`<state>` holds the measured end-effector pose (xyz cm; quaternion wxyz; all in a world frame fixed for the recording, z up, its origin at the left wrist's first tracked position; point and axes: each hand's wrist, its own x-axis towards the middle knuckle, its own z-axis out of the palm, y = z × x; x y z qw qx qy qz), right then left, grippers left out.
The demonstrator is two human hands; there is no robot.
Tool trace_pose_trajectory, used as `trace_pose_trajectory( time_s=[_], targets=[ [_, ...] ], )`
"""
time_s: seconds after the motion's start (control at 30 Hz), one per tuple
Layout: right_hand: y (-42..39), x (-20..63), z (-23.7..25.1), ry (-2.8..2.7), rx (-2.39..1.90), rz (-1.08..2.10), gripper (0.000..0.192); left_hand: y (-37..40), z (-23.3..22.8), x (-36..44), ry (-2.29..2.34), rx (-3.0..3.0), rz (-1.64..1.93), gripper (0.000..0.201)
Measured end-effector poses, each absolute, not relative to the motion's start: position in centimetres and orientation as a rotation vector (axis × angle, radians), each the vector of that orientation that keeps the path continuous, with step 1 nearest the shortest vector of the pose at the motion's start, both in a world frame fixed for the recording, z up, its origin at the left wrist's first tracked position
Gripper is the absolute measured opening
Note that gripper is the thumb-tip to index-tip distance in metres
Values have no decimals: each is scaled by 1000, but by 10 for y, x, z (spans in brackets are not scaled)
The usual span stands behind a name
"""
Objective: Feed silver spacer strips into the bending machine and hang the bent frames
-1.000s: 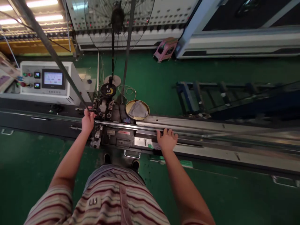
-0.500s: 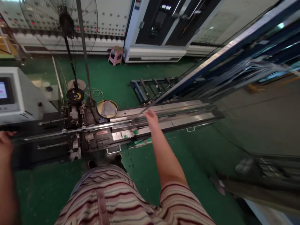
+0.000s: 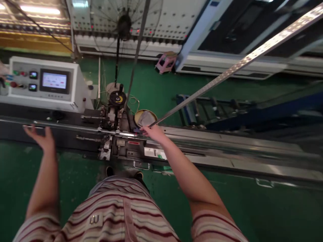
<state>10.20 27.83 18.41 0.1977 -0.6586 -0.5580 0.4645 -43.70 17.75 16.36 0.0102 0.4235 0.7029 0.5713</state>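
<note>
You are standing in a factory. You can see a shiny green painted floor (image 3: 252,215), a long grey metal machine bench (image 3: 227,148), and a white control box with a small lit screen and coloured buttons (image 3: 42,84). A big round wire-caged fan (image 3: 123,20) stands behind it.

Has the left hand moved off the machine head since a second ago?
Yes. The left hand has left the machine head and now hovers open, farther left along the long rail, below the control panel.

long metal strip (image 3: 227,72), slanting up-right
</note>
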Motion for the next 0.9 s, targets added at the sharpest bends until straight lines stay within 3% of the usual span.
trace_pose_trajectory(
  time_s=[0.13, 0.23, 0.43, 0.53, 0.67, 0.9],
  targets=[
    [285, 44, 178, -1768, -1735, 1324, 30, 109, 106, -360, 2286, 1148, 1629, 74],
    [288, -2, 179, -1882, -1655, 1315, 28, 66, 75, -344, 2337, 934, 1542, 54],
    [288, -101, 183, -2032, -1577, 1244, 29, 33, 71, -373, 2421, 945, 1501, 34],
    [287, -150, 184, -2033, -1545, 1246, 30, 55, 83, -382, 2266, 780, 1618, 40],
    [284, -190, 194, -2003, -1501, 1254, 34, 118, 101, -390, 1816, 233, 1756, 65],
    [283, -133, 242, -1668, -1482, 1505, 29, 189, 134, -384, 1472, 139, 1677, 68]
  ],
)
